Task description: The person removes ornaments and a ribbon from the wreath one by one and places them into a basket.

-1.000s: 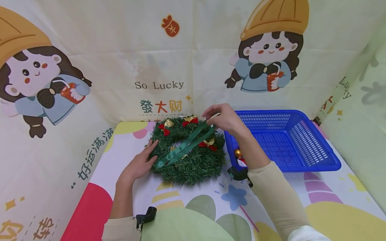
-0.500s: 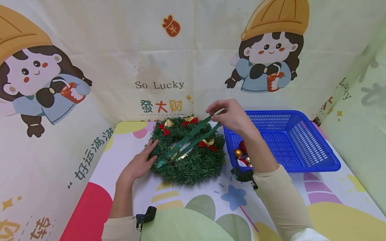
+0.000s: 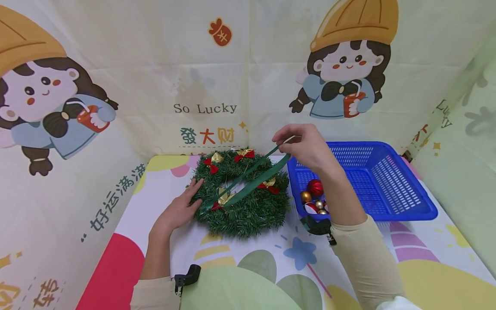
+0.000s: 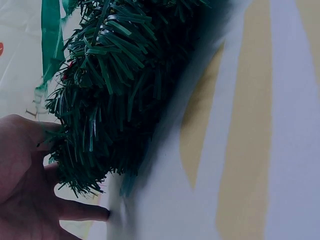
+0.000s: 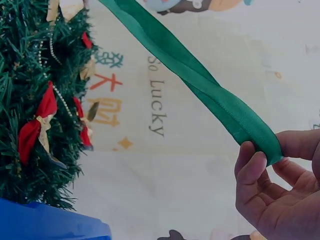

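Note:
A round green tinsel wreath (image 3: pixel 248 219) lies on the table, decorated with several red and gold bows (image 3: pixel 267 185). My left hand (image 3: pixel 182 211) rests against its left side, fingers spread and fairly straight; in the left wrist view, that hand (image 4: pixel 25 175) touches the outer needles. From the wreath's left part a long green ribbon (image 3: pixel 255 181) rises as a loop. My right hand (image 3: pixel 304 148) pinches the ribbon's far end above the wreath's upper right. In the right wrist view, the ribbon (image 5: pixel 215 95) is stretched out, its folded end between the fingers of the right hand (image 5: pixel 280 185).
A blue plastic basket (image 3: pixel 410 189) stands right of the wreath, partly behind my right forearm. In its near left corner lie a red ball (image 3: pixel 315 187), a gold ball (image 3: pixel 305 196) and other small ornaments. Printed cloth walls (image 3: pixel 248 86) rise behind and beside the table.
My right hand has moved right and slightly up, drawing the ribbon loop out and away from the wreath. More ornaments in the basket show now. My left hand has stayed put.

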A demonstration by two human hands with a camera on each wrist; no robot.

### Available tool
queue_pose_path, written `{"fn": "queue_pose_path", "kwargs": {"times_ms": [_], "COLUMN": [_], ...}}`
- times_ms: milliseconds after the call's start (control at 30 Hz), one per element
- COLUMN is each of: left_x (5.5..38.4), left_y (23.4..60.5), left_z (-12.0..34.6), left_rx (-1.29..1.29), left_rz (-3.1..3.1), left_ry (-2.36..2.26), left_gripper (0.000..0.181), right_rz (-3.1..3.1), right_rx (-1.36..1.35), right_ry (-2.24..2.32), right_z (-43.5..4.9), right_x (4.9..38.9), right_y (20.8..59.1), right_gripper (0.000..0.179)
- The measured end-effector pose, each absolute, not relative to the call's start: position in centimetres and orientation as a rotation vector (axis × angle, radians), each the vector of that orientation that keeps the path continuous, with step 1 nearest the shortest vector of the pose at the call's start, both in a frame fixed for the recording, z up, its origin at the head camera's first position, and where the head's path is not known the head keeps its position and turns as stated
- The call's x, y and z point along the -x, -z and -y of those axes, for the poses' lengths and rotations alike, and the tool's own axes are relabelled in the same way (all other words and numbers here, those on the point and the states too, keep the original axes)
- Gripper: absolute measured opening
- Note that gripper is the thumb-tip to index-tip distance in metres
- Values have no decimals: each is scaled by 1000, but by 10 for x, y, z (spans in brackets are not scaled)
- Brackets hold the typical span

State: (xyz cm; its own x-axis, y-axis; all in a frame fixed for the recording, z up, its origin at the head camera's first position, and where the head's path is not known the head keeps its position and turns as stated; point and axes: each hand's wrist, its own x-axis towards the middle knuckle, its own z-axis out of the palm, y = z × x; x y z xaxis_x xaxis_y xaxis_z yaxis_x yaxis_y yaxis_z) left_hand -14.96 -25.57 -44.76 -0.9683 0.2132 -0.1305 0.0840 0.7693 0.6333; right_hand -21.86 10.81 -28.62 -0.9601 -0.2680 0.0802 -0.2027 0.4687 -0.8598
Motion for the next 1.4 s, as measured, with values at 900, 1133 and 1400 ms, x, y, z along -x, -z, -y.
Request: {"fn": "queue_pose_path", "kwargs": {"times_ms": [900, 1133, 1400], "left_x": [151, 150, 150], "left_y": [450, 448, 448], "left_z": [254, 254, 255], "left_rx": [-248, -249, -255], "left_rz": [-2779, -2777, -2773], "left_ry": [-979, -977, -977], "left_gripper": [66, 67, 67], "right_rz": [-2761, -2797, -2825], "right_rx": [219, 160, 61], "right_ry": [1753, 1837, 1907], "right_z": [-145, -158, -174], "right_x": [207, 207, 207], "right_y": [273, 269, 268], "right_gripper": [17, 20, 24]}}
